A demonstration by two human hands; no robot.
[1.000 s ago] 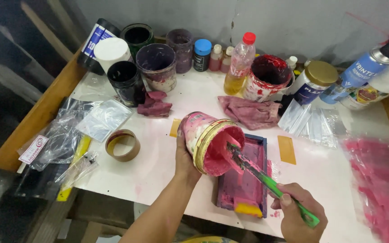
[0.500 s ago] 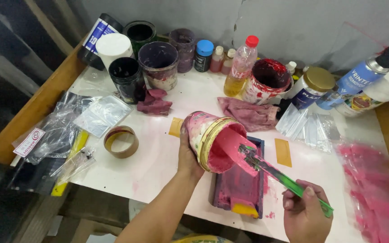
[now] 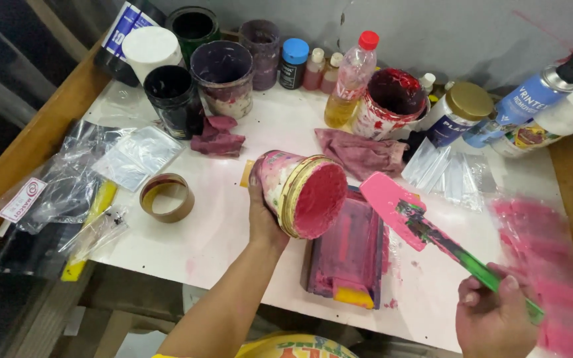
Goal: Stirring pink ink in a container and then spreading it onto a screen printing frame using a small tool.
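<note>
Pink ink tub tipped on its side, spatula pulled clear

The left hand [image 3: 263, 222] is wrapped around the pink ink tub [image 3: 296, 192], holding it tilted with the mouth facing right so the thick ink sits reachable (it isn't running out). Just right of the tub, the green-handled spatula [image 3: 426, 232] hangs in the air, its handle squeezed in the right hand [image 3: 492, 318]. Directly under the tub lies the pink-stained squeegee [image 3: 346, 255] on the white table [image 3: 220, 225].

Bare forearms, no sleeves; hands [image 3: 263, 219] ungloved; yellow printed garment [image 3: 296, 346] below.
</note>
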